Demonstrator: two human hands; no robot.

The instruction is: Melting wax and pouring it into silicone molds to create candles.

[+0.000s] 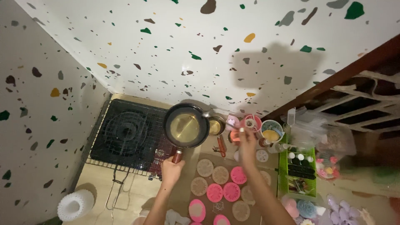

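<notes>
My left hand (171, 168) grips the red-brown handle of a small dark pan (186, 126), lifted over the right edge of the stove. Yellowish liquid fills the pan. My right hand (246, 139) reaches forward toward a pink cup (251, 122) and pinches something small and pale that I cannot make out. A smaller pot with a brown handle (217, 127) sits just right of the pan. Round pink and beige moulds (227, 183) lie on brown paper below both hands.
A black gas stove with a wire grate (127, 133) stands at the left. A white ribbed jar (75, 205) sits bottom left. A green basket with small bottles (298, 168) and a cup of yellow stuff (271, 132) stand at the right. Speckled walls enclose the corner.
</notes>
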